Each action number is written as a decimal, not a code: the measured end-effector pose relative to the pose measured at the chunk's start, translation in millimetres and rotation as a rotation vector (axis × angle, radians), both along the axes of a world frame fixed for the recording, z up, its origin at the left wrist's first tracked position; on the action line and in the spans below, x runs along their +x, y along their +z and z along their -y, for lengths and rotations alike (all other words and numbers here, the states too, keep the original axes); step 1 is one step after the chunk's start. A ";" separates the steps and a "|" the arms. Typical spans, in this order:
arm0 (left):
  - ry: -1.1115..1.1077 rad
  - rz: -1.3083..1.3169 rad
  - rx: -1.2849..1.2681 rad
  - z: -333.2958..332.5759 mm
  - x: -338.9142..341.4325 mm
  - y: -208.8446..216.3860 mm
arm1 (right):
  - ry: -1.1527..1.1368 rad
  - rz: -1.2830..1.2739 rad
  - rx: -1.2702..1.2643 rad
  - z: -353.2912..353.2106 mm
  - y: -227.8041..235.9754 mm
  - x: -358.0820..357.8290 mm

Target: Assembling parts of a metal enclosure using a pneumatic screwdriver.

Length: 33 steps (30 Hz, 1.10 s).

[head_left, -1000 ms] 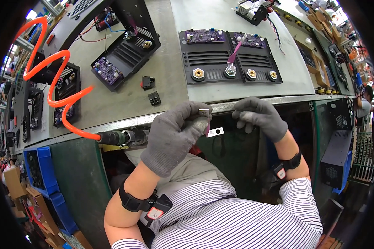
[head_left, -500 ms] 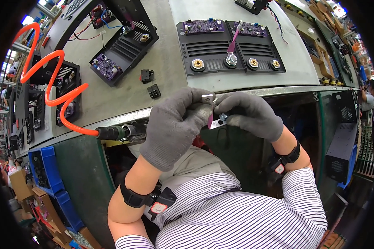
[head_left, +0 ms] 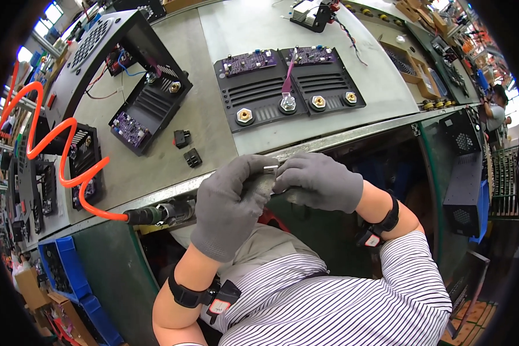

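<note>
Both my hands wear grey gloves and meet just below the front edge of the grey workbench (head_left: pixel 213 124). My left hand (head_left: pixel 230 202) is curled around a small grey part (head_left: pixel 262 185), most of which is hidden by the fingers. A short silvery metal piece (head_left: pixel 270 168) shows at the top, pinched between the fingertips of both hands. My right hand (head_left: pixel 323 181) presses against the left from the right side, fingers closed on the same part.
Two black finned panels (head_left: pixel 288 86) with purple circuit boards and brass terminals lie ahead. A third such unit (head_left: pixel 150 106) sits at the left, with two small black switches (head_left: pixel 185 147) near it. An orange coiled hose (head_left: pixel 57 155) runs to an air tool (head_left: pixel 161 212). Blue bins (head_left: pixel 69 271) stand lower left.
My hands, apart a second ago, have come together and now touch. The small pale piece seen between them earlier is hidden inside the grip.
</note>
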<state>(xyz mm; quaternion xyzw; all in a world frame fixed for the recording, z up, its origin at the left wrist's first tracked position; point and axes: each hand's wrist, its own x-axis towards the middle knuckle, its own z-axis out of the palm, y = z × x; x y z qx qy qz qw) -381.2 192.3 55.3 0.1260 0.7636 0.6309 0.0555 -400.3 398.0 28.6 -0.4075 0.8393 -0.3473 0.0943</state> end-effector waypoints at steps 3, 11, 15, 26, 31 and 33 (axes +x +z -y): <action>0.027 0.035 0.066 -2.2 0.2 -3.0 | -0.014 -0.092 0.081 -1.5 -3.6 1.5; 0.155 0.032 0.023 3.1 -0.8 16.0 | -0.329 -0.132 -0.156 -40.3 6.5 -16.6; 0.072 -0.085 -0.159 22.5 13.2 14.0 | -0.796 0.044 -0.385 -110.3 -7.5 -48.4; 0.021 -0.055 -0.479 103.8 69.3 3.9 | -0.866 0.102 -0.388 -144.3 -43.4 -84.1; 0.283 0.052 -0.440 144.0 95.3 -3.5 | -0.924 -0.128 -0.070 -141.7 -38.9 -74.3; 0.311 0.050 -0.463 165.8 105.9 -11.1 | -0.833 -0.313 0.010 -144.8 -37.6 -72.3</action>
